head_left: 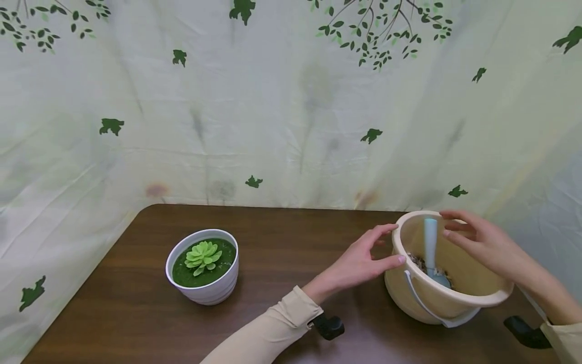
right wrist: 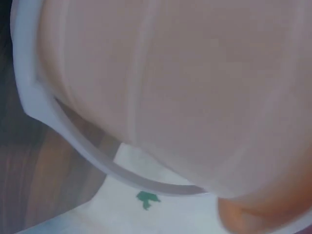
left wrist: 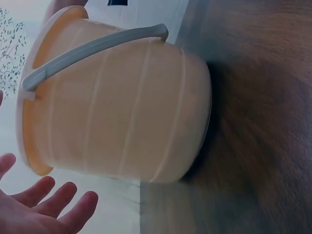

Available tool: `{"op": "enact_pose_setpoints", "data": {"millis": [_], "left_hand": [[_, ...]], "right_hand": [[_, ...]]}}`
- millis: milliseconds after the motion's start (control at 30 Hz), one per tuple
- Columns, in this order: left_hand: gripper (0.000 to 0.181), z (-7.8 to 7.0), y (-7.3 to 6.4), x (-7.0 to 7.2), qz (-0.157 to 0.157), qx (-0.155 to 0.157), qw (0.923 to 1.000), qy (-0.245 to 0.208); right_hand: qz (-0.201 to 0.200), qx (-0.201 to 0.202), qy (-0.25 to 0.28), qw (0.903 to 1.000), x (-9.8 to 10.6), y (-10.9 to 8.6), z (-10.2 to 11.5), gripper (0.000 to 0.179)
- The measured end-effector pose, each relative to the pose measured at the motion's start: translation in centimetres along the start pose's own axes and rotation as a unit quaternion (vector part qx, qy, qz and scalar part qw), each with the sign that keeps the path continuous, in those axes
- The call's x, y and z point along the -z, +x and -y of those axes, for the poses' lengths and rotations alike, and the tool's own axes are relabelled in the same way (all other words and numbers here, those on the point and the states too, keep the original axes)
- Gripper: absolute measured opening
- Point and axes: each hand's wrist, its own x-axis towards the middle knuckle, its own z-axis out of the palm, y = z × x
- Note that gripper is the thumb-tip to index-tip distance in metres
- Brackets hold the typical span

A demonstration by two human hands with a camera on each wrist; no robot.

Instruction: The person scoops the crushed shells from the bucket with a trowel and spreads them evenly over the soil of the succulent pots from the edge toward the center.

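Note:
A cream plastic bucket (head_left: 404,296) with a pale grey handle (head_left: 425,306) stands on the table's right side. Inside it, a light blue toy shovel (head_left: 430,245) stands upright, its blade in a layer of small brownish bits (head_left: 416,260). My left hand (head_left: 356,259) reaches to the bucket's left rim, fingers extended and thumb apart; the left wrist view shows its fingers (left wrist: 58,197) spread beside the rim. Over the right side of the opening is my right hand (head_left: 486,245), fingers loosely bent at the far rim and thumb near the shovel handle. The right wrist view shows only bucket wall (right wrist: 195,97) and handle.
A white ribbed pot (head_left: 211,290) with a green succulent (head_left: 203,257) stands at the left of the brown wooden table (head_left: 282,242). Behind the table hangs a pale curtain (head_left: 282,101) with leaf prints. Black wrist mounts (head_left: 329,326) stick out below both cuffs.

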Motion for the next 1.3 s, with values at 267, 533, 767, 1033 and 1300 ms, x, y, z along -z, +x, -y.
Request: {"op": "enact_pose_setpoints", "data": {"millis": [267, 533, 767, 1033, 1300], "left_hand": [[0.063, -0.1, 1.0, -0.9, 0.026, 0.018, 0.9991, 0.029], [0.078, -0.1, 2.1, -0.9, 0.044, 0.036, 0.9983, -0.014], [0.081, 0.2, 2.9, -0.9, 0.082, 0.054, 0.9871, -0.126], [0.078, 0.4, 3.1, -1.2, 0.085, 0.06, 0.9839, -0.146], [0.076, 0.6, 2.9, -1.2, 0.077, 0.065, 0.983, -0.154]], "right_hand": [[-0.004, 0.012, -0.006, 0.9999, -0.5, 0.7, -1.4, 0.04], [0.021, 0.024, -0.006, 0.9995, -1.0, 1.0, -1.2, 0.045], [0.056, 0.005, 0.083, 0.995, -1.1, 0.9, -1.1, 0.045], [0.054, 0.03, 0.119, 0.991, -1.2, 0.6, -1.4, 0.043], [-0.062, 0.079, 0.121, 0.9875, -1.4, -0.1, -1.8, 0.044]]}}
